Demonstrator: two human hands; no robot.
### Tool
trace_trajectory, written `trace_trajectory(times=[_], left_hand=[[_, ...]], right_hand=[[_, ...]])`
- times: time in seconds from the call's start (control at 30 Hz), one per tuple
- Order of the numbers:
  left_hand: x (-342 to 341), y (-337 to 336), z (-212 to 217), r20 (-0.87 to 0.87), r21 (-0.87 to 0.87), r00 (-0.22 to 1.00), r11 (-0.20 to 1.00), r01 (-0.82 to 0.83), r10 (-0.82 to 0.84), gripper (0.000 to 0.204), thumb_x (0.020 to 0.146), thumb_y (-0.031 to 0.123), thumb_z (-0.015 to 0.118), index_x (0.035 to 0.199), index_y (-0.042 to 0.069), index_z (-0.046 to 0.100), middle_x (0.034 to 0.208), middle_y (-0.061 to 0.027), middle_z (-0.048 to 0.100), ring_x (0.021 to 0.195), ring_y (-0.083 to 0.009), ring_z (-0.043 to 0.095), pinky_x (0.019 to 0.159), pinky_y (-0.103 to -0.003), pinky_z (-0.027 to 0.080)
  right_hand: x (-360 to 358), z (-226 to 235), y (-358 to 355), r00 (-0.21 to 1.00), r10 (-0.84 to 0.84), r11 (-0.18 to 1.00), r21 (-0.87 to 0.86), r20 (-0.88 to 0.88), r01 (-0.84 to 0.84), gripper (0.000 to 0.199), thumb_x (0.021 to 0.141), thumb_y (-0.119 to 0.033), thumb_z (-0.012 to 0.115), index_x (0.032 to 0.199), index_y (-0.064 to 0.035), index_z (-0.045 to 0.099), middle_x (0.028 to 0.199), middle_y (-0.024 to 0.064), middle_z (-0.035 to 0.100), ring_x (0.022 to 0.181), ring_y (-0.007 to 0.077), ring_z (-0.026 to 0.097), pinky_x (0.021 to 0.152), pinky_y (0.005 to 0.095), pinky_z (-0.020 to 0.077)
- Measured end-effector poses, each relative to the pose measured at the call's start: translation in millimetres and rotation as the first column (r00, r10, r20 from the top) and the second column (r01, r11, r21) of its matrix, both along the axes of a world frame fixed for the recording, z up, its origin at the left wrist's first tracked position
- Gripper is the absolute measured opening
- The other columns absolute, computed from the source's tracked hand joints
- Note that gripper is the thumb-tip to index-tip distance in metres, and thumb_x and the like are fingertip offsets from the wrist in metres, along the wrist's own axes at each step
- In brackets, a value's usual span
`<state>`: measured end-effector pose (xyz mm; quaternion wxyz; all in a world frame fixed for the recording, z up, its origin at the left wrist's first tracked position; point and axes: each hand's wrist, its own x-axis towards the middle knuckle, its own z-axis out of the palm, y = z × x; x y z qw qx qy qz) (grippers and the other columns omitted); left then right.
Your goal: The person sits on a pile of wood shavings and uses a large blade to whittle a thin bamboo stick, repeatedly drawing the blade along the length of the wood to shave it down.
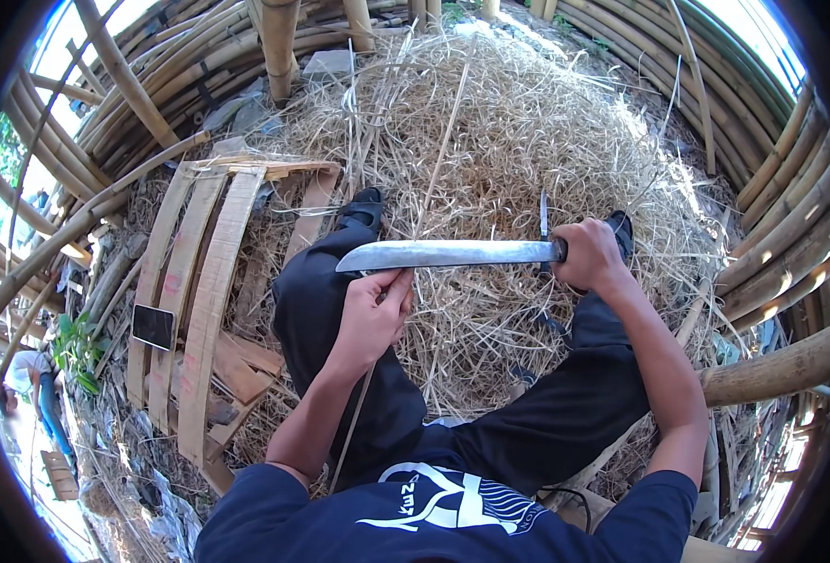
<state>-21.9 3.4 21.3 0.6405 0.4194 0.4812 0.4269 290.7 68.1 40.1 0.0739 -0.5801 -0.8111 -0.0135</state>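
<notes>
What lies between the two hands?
In the head view, the knife blade crosses the gap between the left hand and the right hand, with straw below it.

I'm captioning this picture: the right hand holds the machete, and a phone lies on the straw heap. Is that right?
Not quite: the head view shows the phone lying on wooden slats, not on the straw heap. The right hand does hold the machete.

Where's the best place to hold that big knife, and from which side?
Probably by the dark handle, coming from the right, where the right hand grips it. It sits at the right end, while the long metal blade runs left to a pointed tip, so that part looks unsafe to grab.
</notes>
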Motion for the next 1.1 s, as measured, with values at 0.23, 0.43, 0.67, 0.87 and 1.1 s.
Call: trace_trajectory(times=[0.23, 0.43, 0.67, 0.87, 1.1], left_hand=[[-2, -3, 5, 0.081, -0.039, 0.996, 0.999, -0.020, 0.023, 0.030, 0.101, 0.016, 0.049, 0.129, 0.007, 0.055, 0.068, 0.0053, 0.046, 0.040, 0.0014, 0.029, 0.035, -0.018, 0.020], [-5, -7, 2, 0.043, 0.029, 0.998, 0.999, 0.043, -0.044, 0.025, 0.101, 0.012, 0.047, 0.120, 0.003, 0.059, 0.064, 0.0058, 0.044, 0.042, 0.0002, 0.033, 0.037, -0.019, 0.026], [-3, -8, 6, 0.048, -0.015, 0.999, 1.000, 0.002, -0.001, 0.028, 0.102, 0.013, 0.046, 0.126, 0.006, 0.057, 0.065, 0.0056, 0.044, 0.041, 0.0011, 0.029, 0.035, -0.017, 0.022], [0, -4, 4, 0.060, -0.014, 0.998, 1.000, 0.007, -0.006, 0.028, 0.102, 0.012, 0.046, 0.127, 0.005, 0.057, 0.066, 0.0057, 0.044, 0.041, 0.0013, 0.029, 0.035, -0.017, 0.021], [-2, -7, 0, 0.050, 0.000, 0.999, 1.000, 0.020, -0.020, 0.029, 0.102, 0.012, 0.046, 0.128, 0.004, 0.055, 0.066, 0.0057, 0.044, 0.041, 0.0010, 0.029, 0.035, -0.017, 0.022]], right_hand=[[1, -5, -1, 0.989, -0.097, 0.994, -0.055, -0.113, 0.091, 0.018, 0.068, -0.024, 0.066, 0.070, -0.0056, 0.067, 0.063, 0.0159, 0.064, 0.065, 0.0333, 0.066, 0.068, 0.0437, 0.0539], [-4, 0, 7, 0.995, -0.086, 0.996, -0.004, -0.042, 0.086, 0.016, 0.068, -0.022, 0.064, 0.070, -0.0067, 0.068, 0.061, 0.0159, 0.063, 0.061, 0.0313, 0.066, 0.065, 0.0428, 0.0546], [-16, 0, -5, 0.995, -0.062, 0.995, -0.088, -0.084, 0.054, 0.015, 0.069, -0.021, 0.065, 0.072, -0.0075, 0.070, 0.068, 0.0136, 0.067, 0.065, 0.0284, 0.067, 0.068, 0.0397, 0.0548], [-7, 4, 2, 0.984, -0.174, 0.984, -0.039, -0.043, 0.172, 0.016, 0.070, -0.022, 0.064, 0.074, -0.0075, 0.071, 0.068, 0.0145, 0.066, 0.067, 0.0299, 0.068, 0.069, 0.0398, 0.0550], [-5, 9, 14, 0.970, -0.237, 0.970, -0.063, -0.044, 0.234, 0.015, 0.072, -0.022, 0.065, 0.075, -0.0084, 0.071, 0.069, 0.0141, 0.067, 0.067, 0.0290, 0.068, 0.071, 0.0407, 0.0558]])
